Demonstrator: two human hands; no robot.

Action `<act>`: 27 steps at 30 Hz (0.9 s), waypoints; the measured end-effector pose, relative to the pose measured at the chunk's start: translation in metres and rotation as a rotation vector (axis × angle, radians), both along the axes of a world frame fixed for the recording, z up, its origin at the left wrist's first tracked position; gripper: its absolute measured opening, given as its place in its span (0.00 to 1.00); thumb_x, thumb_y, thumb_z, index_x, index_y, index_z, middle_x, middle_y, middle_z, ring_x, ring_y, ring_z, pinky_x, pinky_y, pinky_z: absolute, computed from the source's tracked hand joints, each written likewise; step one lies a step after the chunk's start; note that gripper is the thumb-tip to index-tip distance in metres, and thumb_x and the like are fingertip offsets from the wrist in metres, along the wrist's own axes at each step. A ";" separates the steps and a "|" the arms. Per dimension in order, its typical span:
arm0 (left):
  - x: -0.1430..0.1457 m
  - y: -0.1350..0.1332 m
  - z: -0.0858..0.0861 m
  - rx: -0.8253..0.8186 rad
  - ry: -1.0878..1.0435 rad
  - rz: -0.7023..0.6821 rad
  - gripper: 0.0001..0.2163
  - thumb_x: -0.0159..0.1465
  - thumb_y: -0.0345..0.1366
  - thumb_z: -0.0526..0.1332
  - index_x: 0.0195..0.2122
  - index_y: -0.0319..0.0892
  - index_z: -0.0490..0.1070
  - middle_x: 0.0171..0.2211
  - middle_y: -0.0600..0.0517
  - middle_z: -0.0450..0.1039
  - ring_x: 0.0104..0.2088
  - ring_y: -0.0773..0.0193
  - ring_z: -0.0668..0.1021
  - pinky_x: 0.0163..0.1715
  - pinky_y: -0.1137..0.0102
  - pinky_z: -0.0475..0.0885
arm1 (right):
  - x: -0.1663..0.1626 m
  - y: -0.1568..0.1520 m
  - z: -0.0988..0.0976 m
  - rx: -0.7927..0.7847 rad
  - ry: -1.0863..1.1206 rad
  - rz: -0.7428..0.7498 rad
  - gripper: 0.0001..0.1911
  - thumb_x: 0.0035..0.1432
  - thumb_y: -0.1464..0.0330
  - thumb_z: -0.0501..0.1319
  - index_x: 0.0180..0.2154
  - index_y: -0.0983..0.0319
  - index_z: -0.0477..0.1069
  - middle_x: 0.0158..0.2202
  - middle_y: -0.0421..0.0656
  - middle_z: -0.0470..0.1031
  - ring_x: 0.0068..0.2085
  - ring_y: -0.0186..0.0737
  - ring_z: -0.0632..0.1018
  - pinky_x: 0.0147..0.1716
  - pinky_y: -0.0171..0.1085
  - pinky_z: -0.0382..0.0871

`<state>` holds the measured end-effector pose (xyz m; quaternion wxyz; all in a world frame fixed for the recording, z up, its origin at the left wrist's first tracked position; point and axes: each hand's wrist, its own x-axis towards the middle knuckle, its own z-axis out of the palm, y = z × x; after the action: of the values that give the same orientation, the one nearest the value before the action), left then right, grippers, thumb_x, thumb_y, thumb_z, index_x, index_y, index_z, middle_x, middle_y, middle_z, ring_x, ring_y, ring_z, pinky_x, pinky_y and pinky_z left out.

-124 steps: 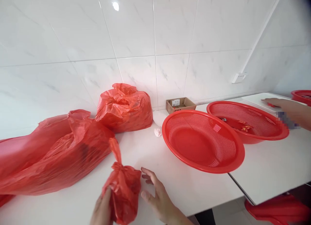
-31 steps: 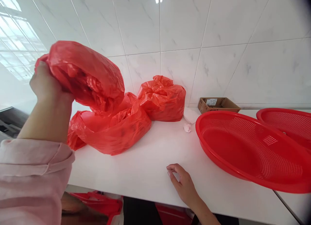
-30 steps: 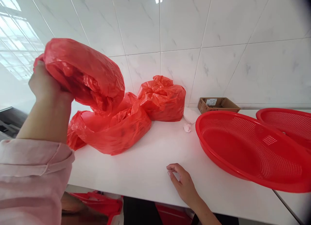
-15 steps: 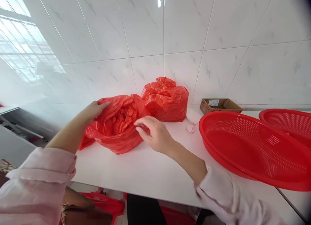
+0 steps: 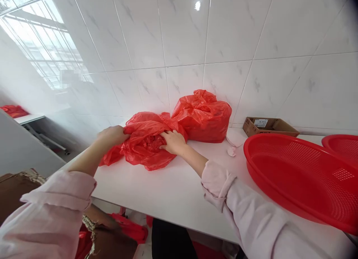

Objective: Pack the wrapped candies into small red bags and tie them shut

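Note:
An opened red plastic bag (image 5: pixel 149 160) lies crumpled on the white table, its mouth facing up with bunched red plastic inside. My left hand (image 5: pixel 113 135) grips the bag's left edge, with the fingertips partly hidden in the folds. At the right side of the opening, my right hand (image 5: pixel 172 141) rests with its fingers apart, reaching onto the bunched plastic. Behind and to the right stands a second, full red plastic bag (image 5: pixel 205 121), its top gathered. What either bag contains cannot be made out.
A red perforated basket (image 5: pixel 293 177) takes up the table's right side, with another red basket (image 5: pixel 342 145) behind it. A small open cardboard box (image 5: pixel 268 126) sits against the tiled wall. Below the table's left front edge is a large cardboard carton (image 5: pixel 110 236).
My right hand has moved from beside the bag onto its opening. The bag's mouth has sunk lower and folded inward. My left hand stays at the left edge. The view has shifted left.

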<state>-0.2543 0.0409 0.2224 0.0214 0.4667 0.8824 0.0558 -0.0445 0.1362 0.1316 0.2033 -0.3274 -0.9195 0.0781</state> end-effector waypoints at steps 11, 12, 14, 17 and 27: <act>0.048 -0.012 -0.025 0.384 0.324 -0.588 0.24 0.64 0.53 0.54 0.60 0.55 0.64 0.69 0.53 0.51 0.68 0.47 0.53 0.64 0.49 0.51 | -0.001 0.003 -0.010 -0.036 0.300 0.006 0.17 0.64 0.67 0.56 0.52 0.50 0.73 0.42 0.39 0.79 0.45 0.44 0.74 0.43 0.40 0.67; 0.049 -0.011 -0.030 0.332 0.343 -0.657 0.24 0.63 0.53 0.56 0.60 0.57 0.65 0.70 0.53 0.50 0.68 0.45 0.51 0.64 0.45 0.47 | 0.000 0.004 -0.010 -0.033 0.336 0.014 0.15 0.64 0.68 0.55 0.49 0.51 0.75 0.41 0.39 0.80 0.44 0.43 0.74 0.43 0.40 0.66; 0.047 -0.007 -0.039 0.239 0.348 -0.671 0.27 0.61 0.52 0.59 0.62 0.59 0.63 0.70 0.53 0.47 0.69 0.42 0.48 0.63 0.40 0.44 | 0.004 0.005 -0.008 -0.029 0.412 0.025 0.12 0.64 0.69 0.55 0.42 0.53 0.77 0.39 0.38 0.80 0.42 0.43 0.74 0.44 0.41 0.66; 0.043 -0.002 -0.049 0.187 0.345 -0.636 0.33 0.57 0.54 0.62 0.65 0.59 0.58 0.71 0.51 0.47 0.69 0.40 0.47 0.62 0.37 0.42 | 0.013 0.004 -0.006 -0.028 0.560 0.013 0.09 0.62 0.72 0.55 0.37 0.56 0.74 0.40 0.38 0.79 0.43 0.43 0.74 0.46 0.41 0.66; 0.073 0.017 -0.058 0.119 0.547 -0.693 0.30 0.53 0.48 0.67 0.58 0.50 0.70 0.69 0.44 0.51 0.67 0.30 0.48 0.57 0.28 0.37 | 0.043 0.016 0.024 -0.074 1.496 -0.241 0.06 0.65 0.65 0.46 0.38 0.57 0.59 0.40 0.43 0.71 0.42 0.37 0.74 0.48 0.41 0.67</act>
<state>-0.1817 0.0575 0.1641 -0.2222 0.7329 0.6424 -0.0293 -0.0014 0.1526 0.1558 0.7689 -0.2919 -0.4909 0.2873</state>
